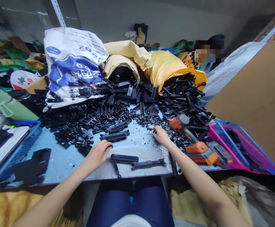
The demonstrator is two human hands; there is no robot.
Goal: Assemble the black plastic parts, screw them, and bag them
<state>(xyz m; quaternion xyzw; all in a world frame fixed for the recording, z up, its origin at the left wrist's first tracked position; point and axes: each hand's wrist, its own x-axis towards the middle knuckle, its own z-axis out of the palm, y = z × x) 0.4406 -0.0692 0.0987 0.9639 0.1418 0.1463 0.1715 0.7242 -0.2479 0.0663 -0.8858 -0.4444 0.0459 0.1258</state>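
Note:
My left hand (100, 152) is closed in a pinch, with a small black piece (111, 146) just showing at the fingertips. My right hand (160, 135) pinches what looks like a small dark screw (149, 128), above the scattered screws and washers. Between and below the hands lie a black hinged plastic arm (124, 157) and a long black plastic bar (148, 163), on a pale sheet at the table's front edge. Beyond my left hand, black channel-shaped parts (115, 136) rest side by side. Loose screws (151, 119) are heaped past my right hand.
An orange-and-grey cordless driver (200, 153) lies to the right, near a pink and blue basket (219, 145). Black parts spill from a white-and-blue sack (73, 63), a paper sack (125, 52) and a yellow bag (170, 67). A green bottle (16, 105) stands left; another person sits beyond.

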